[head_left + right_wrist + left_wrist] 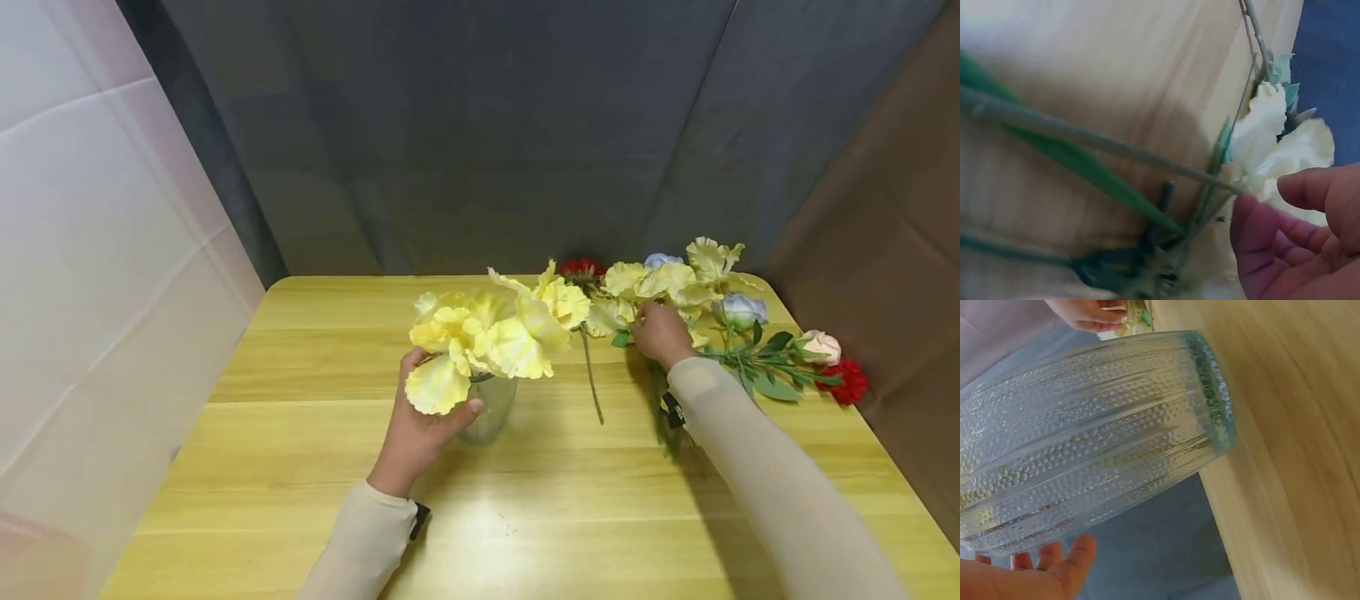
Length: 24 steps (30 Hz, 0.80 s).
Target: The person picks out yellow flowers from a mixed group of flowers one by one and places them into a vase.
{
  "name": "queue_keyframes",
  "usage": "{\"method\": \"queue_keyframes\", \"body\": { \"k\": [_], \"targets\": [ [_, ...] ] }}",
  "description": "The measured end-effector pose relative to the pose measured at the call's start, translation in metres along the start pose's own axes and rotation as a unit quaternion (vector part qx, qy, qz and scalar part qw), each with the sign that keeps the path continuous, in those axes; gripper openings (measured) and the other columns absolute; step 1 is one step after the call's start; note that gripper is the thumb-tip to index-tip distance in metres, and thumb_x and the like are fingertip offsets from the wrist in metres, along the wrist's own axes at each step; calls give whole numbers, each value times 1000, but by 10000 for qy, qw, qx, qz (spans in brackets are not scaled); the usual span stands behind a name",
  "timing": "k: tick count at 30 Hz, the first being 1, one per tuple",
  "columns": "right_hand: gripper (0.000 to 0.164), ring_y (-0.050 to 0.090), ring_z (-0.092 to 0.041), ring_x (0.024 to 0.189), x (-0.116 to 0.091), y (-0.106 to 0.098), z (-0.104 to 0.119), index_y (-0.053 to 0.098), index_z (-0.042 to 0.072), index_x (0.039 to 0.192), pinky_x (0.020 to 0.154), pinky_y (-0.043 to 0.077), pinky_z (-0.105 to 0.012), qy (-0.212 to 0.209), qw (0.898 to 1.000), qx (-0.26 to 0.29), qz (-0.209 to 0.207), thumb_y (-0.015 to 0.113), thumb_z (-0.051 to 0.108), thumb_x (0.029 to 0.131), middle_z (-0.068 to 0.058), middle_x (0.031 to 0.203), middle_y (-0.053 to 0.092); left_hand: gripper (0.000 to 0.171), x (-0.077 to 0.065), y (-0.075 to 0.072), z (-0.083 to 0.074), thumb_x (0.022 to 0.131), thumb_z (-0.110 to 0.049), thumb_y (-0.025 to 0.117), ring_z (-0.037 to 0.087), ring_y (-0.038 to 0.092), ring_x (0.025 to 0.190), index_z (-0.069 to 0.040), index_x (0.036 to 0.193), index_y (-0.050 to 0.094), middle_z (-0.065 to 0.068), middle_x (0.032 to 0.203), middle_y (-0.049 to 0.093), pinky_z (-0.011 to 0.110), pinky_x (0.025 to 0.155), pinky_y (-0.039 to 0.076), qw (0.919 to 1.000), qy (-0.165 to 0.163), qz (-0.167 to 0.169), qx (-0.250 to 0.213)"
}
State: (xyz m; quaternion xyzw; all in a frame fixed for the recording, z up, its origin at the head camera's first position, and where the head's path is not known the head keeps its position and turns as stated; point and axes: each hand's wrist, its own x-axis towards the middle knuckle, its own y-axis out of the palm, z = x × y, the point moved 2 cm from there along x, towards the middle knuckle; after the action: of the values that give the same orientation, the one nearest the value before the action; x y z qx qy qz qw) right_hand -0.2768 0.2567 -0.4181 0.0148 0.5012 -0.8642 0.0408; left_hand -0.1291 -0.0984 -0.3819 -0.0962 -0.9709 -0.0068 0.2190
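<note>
A clear, dimpled glass vase [1097,425] stands on the table with several yellow flowers [517,333] spreading over its rim. My left hand [423,421] holds the vase from the left side, just below the blooms, its thumb toward me. At the right, my right hand [663,333] reaches into a loose pile of flowers. Its thumb and forefinger pinch the thin stem [1129,150] of a yellow flower [1272,137] close below the petals. The stem runs back toward the wrist, over a green leaf [1085,165].
Around the right hand lie a blue rose [742,311], a pale pink rose [819,347] and red flowers [846,383] with green leaves. A bare brown stem [592,375] lies between vase and pile. Dark cloth [465,133] hangs behind the wooden table [300,467].
</note>
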Motion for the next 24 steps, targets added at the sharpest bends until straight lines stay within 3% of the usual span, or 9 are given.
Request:
{"method": "queue_keyframes", "body": {
  "k": [3, 6, 9, 12, 16, 20, 24],
  "targets": [
    [37, 55, -39, 96, 2, 5, -6, 48, -12, 123, 77, 48, -51, 69, 9999, -81, 117, 48, 11, 94, -33, 118, 55, 72, 2, 0, 1, 75, 1, 74, 27, 48, 108, -9, 131, 29, 11, 126, 45, 35, 90, 45, 9999, 60, 14, 94],
    [38, 52, -41, 102, 4, 6, -9, 47, -12, 125, 80, 47, -52, 86, 9996, -74, 249, 46, 8, 93, -33, 124, 51, 68, 3, -1, 1, 76, -5, 75, 23, 46, 108, -12, 130, 34, 9, 127, 38, 38, 89, 44, 9992, -77, -2, 382],
    [39, 53, -39, 96, 7, 5, -7, 47, -10, 127, 75, 46, -48, 52, 9992, -151, 379, 45, 8, 92, -33, 125, 51, 66, 2, -4, 0, 76, -10, 77, 20, 44, 105, -15, 127, 36, 6, 125, 35, 41, 88, 42, 9975, -311, -51, 631],
    [40, 58, -30, 79, 9, 3, -4, 47, -10, 128, 66, 47, -41, 51, 9985, -68, 545, 45, 7, 92, -32, 124, 52, 67, -1, -6, -1, 76, -10, 76, 21, 44, 105, -14, 128, 35, 7, 125, 34, 43, 88, 42, 9968, -410, -65, 689],
    [38, 53, -21, 54, 9, -5, 1, 47, -10, 127, 56, 45, -35, 34, 9979, 278, 591, 42, 5, 92, -31, 102, 61, 66, 0, -6, -1, 77, -11, 76, 22, 43, 105, -13, 128, 34, 8, 125, 34, 43, 88, 41, 9972, -390, -43, 638],
    [33, 54, -22, 56, 2, -12, 5, 46, -7, 123, 58, 45, -36, 13, 9971, 571, 496, 41, 7, 94, -23, 84, 60, 65, 1, -5, 0, 77, -9, 75, 22, 43, 104, -13, 127, 34, 8, 124, 33, 42, 87, 41, 9977, -394, -35, 551],
    [19, 47, -22, 56, -11, -15, 8, 43, -3, 109, 56, 40, -35, 119, 9906, 1295, 426, 39, 9, 95, -13, 79, 47, 68, -1, -3, 0, 76, -10, 76, 22, 43, 106, -14, 129, 34, 8, 127, 33, 43, 90, 41, 9975, -459, -104, 523]
  ]
}}
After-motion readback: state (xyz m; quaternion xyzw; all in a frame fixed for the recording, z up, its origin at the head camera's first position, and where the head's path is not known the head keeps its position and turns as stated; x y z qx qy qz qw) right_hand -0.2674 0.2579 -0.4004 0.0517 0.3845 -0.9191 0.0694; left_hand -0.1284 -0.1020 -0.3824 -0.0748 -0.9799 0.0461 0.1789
